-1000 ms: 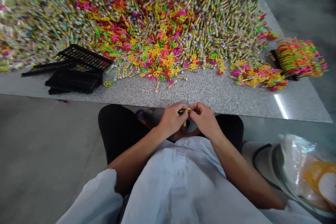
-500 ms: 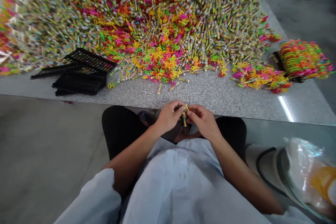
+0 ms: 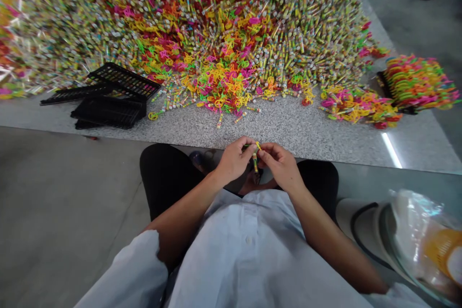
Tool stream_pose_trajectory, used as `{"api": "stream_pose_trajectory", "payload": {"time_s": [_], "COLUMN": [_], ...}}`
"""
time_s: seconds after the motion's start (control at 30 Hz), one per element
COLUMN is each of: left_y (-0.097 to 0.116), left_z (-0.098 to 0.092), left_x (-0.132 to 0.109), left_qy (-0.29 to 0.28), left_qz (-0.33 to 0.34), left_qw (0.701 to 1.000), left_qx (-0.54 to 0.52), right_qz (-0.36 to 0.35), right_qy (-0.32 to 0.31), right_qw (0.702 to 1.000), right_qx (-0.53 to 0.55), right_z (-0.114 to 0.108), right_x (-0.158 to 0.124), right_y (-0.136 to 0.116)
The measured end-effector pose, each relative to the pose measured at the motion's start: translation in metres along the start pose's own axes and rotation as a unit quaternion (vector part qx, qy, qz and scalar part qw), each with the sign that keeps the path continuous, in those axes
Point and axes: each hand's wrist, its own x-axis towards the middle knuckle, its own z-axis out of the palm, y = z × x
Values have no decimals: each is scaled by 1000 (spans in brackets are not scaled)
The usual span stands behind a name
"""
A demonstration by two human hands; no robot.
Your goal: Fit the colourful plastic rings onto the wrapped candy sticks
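My left hand and my right hand meet over my lap, just in front of the table edge, both closed in a pinch. Between them hangs a small tube with a colourful label, its upper end at my left fingertips. A small yellow plastic piece sits at the top of the tube, where the right thumb and fingers close on it. Fingers partly hide how tube and yellow piece join. A bit of green shows at the left fingers.
The speckled stone table bears a huge heap of labelled tubes and bright plastic pieces. Black plastic racks lie at left; a filled rack stands at right. Beside my right leg is a bucket with a clear bag.
Both hands stay nearly in place, still pinching the tube and the yellow piece. The yellow piece has shifted slightly between the fingertips. The view has moved a little.
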Motion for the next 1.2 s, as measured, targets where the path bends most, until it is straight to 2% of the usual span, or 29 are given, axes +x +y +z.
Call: {"api": "stream_pose_trajectory", "payload": {"time_s": [0.23,0.37,0.43,0.6,0.83,1.03,1.2], "left_y": [2,0,-2,-2,4,11,9], "left_z": [-2,-4,-5,-9,-10,-3,3], "left_x": [0,-1,-2,-6,-10,-14,-11], "left_qy": [-24,-19,-19,-21,-31,-10,11], "left_qz": [-27,27,61,118,91,100,63], "left_qw": [994,992,990,986,994,995,997], "left_qx": [-108,-119,-123,-118,-52,-23,-37], "right_qz": [-1,69,79,50,8,-15,-60], "right_qy": [-1,-46,-61,-74,-58,1,65], "right_qw": [999,983,978,985,996,1000,990], "right_qx": [53,167,183,146,65,-13,-106], "right_z": [-1,-3,-4,-5,-6,-6,-4], "right_x": [2,1,1,-2,-6,-9,-8], "right_y": [-4,-6,-9,-16,-27,-26,-19]}}
